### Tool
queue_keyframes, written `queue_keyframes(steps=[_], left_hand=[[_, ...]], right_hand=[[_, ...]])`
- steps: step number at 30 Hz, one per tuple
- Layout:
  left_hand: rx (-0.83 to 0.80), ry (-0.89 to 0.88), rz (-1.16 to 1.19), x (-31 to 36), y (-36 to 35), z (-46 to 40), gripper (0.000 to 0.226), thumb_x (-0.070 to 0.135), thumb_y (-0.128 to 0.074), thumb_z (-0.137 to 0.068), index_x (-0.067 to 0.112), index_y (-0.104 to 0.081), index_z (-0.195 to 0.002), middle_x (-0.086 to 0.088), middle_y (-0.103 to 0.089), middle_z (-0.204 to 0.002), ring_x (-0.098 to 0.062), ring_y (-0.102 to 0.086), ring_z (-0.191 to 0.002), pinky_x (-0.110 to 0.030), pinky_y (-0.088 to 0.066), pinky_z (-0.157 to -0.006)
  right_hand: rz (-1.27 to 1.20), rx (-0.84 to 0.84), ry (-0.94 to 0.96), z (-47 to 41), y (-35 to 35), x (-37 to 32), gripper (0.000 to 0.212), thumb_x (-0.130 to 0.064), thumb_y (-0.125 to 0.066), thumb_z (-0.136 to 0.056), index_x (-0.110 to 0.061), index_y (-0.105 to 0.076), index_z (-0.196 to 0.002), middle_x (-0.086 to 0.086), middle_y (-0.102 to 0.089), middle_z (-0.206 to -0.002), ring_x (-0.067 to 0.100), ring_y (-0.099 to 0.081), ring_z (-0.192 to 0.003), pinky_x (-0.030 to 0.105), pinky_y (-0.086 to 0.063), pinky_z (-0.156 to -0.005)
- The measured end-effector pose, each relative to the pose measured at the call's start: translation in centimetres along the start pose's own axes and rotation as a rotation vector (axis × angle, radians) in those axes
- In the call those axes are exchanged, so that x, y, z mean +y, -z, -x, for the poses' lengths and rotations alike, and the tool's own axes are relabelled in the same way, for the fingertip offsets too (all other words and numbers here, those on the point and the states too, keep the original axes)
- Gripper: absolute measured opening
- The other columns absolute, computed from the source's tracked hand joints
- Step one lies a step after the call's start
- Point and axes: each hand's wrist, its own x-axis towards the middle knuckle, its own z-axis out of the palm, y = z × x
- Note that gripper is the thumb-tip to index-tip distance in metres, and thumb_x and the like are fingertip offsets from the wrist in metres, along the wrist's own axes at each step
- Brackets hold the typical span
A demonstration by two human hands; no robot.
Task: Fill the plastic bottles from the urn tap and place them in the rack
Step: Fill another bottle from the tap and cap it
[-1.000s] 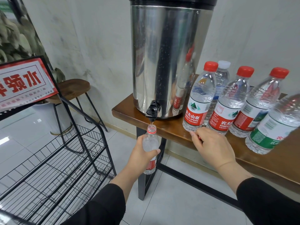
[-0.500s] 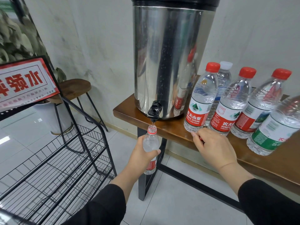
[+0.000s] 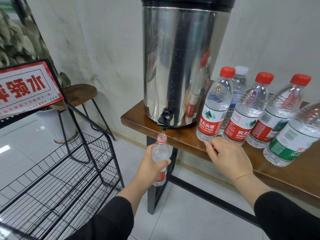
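Steel urn [image 3: 181, 66] stands on the desk [image 3: 190, 141]. My left hand [image 3: 150, 168] reaches forward, its grip wrapped around an uncapped bottle [image 3: 160, 151] upright just under the tap [image 3: 164, 119]. My right hand [image 3: 228, 158] rests curled at the desk edge, pinching something red I can't identify.

Wooden table [image 3: 187, 141] — urn [image 3: 181, 66], bottles [image 3: 245, 116]

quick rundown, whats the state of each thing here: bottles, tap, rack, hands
bottle: uncapped, upright under the tap, held by left hand
tap: right above the bottle mouth
capped bottles: standing on table
rack: shelves in view bare
right hand: curled on something red, resting on table edge
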Motion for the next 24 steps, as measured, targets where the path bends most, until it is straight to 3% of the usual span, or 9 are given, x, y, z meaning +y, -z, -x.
queue_keyframes(steps=[6,15,24], left_hand=[[-0.006,-0.003,0.001,0.1,0.0,0.1,0.070,0.029,-0.078,-0.089,0.034,-0.036,-0.144,0.004,-0.055,-0.132,-0.022,-0.055,-0.123,-0.047,-0.050,-0.107],[-0.005,-0.008,0.017,0.0,0.0,0.0,0.065,0.028,-0.079,-0.088,0.036,-0.038,-0.138,0.005,-0.056,-0.128,-0.020,-0.057,-0.119,-0.038,-0.051,-0.099],[-0.007,-0.007,0.019,0.2,0.4,0.1,0.068,0.028,-0.079,-0.088,0.036,-0.036,-0.140,0.005,-0.056,-0.131,-0.021,-0.056,-0.121,-0.042,-0.050,-0.103]], right_hand=[[-0.003,0.001,-0.010,0.0,0.0,-0.1,0.032,-0.044,-0.047,-0.097,-0.027,-0.048,-0.069,-0.015,-0.050,-0.065,0.001,-0.047,-0.056,0.019,-0.038,-0.049],[-0.016,-0.014,-0.017,0.0,-0.1,0.1,0.034,-0.041,-0.047,-0.099,-0.026,-0.046,-0.068,-0.013,-0.047,-0.064,0.004,-0.046,-0.056,0.021,-0.035,-0.049],[-0.118,-0.091,-0.010,-0.2,1.3,-0.5,0.038,-0.046,-0.038,-0.096,-0.020,-0.065,-0.087,-0.008,-0.064,-0.082,0.010,-0.060,-0.073,0.023,-0.046,-0.061]])
